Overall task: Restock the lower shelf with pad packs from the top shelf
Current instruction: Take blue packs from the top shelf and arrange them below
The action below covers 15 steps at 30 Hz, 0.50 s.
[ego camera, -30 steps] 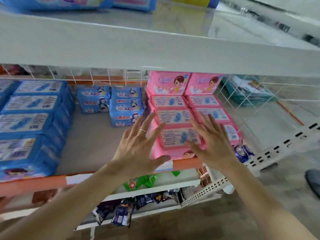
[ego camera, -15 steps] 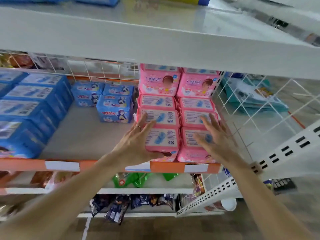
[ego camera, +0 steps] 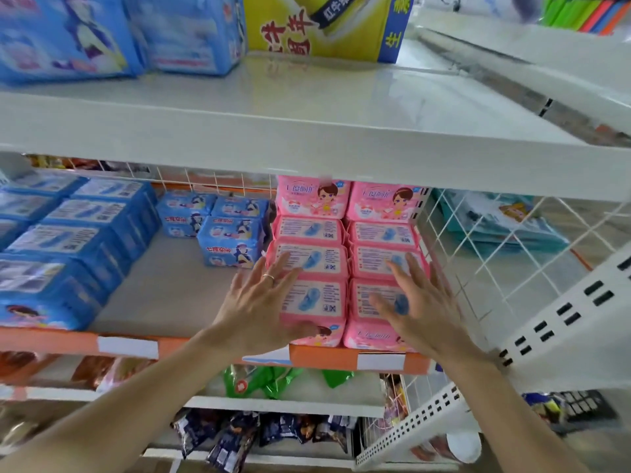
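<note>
Two rows of pink pad packs (ego camera: 309,230) lie stacked on the lower shelf (ego camera: 160,295), reaching its orange front edge. My left hand (ego camera: 259,302), with a ring on one finger, has its fingers spread over the left front pink packs. Over the right front packs my right hand (ego camera: 416,308) is spread flat in the same way. Neither hand holds anything. On the white top shelf (ego camera: 307,107) stand large blue pad packs (ego camera: 65,35) at the left.
Blue packs (ego camera: 78,233) fill the lower shelf's left, smaller blue packs (ego camera: 232,240) its middle back. A yellow box (ego camera: 324,25) stands on the top shelf. A white wire divider (ego camera: 485,254) closes the right side. Snack bags (ego camera: 235,435) lie on shelves below.
The view has tilted upward, bringing the top shelf's blue packs and yellow box into sight. Both hands stay spread over the front pink packs, which now sit squared at the shelf edge.
</note>
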Motion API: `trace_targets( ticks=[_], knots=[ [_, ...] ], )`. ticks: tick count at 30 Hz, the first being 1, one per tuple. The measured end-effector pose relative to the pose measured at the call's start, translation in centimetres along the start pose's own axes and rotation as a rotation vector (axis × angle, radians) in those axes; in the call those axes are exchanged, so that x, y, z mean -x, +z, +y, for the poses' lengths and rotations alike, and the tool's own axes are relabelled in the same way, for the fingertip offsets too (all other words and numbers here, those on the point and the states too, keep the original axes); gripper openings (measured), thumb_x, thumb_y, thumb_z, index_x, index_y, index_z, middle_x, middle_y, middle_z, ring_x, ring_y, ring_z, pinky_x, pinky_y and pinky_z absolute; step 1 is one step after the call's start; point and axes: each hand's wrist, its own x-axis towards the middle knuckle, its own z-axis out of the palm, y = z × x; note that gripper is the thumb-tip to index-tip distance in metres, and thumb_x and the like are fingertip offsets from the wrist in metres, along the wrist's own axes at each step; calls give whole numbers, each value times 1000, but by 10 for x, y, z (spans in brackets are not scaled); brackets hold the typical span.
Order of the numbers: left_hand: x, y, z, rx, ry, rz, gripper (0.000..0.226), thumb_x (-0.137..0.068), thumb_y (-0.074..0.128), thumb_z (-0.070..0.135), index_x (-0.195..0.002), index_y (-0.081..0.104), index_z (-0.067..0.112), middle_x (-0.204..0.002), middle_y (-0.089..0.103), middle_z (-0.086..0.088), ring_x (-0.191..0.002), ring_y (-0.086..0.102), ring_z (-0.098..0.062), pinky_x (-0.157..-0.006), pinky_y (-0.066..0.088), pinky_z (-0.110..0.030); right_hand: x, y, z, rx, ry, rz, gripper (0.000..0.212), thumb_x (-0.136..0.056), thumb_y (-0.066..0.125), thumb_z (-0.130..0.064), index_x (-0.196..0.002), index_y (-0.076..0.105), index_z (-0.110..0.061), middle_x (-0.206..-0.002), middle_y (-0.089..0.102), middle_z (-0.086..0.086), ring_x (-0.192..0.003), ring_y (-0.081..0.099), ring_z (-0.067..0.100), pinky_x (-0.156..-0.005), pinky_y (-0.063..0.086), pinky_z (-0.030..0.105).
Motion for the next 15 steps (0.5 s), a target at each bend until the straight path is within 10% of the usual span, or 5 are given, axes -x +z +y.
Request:
trace_targets(
  ticks=[4, 10, 15],
  knots=[
    [16, -22, 6, -129, 35, 128, 106, -74, 8, 96, -158, 12, 31, -168, -2, 5, -155, -1, -19, -123, 3, -58, 7, -22, -20, 81, -119, 68, 92, -78, 7, -90, -156, 0, -41, -163, -18, -10, -151, -17, 28, -120, -7, 53],
    [48, -66, 5, -90, 98, 371, 83, -88, 37, 77, -147, 45, 20, -155, 43, -1, -142, 41, -25, -114, 34, -57, 21, -55, -81, 52, -275, 77, 90, -77, 11, -84, -154, -9, -42, -163, -14, -15, -153, -11, 17, -125, 7, 48],
    [84, -107, -11, -48, 161, 607, 71, -93, 41, 69, -136, 57, 14, -146, 54, -3, -130, 54, -28, -108, 42, -48, 42, -76, -136, -72, -495, 279, 81, -89, 32, -75, -156, 26, -30, -163, 24, -11, -150, 24, 19, -117, 34, 50]
  ],
)
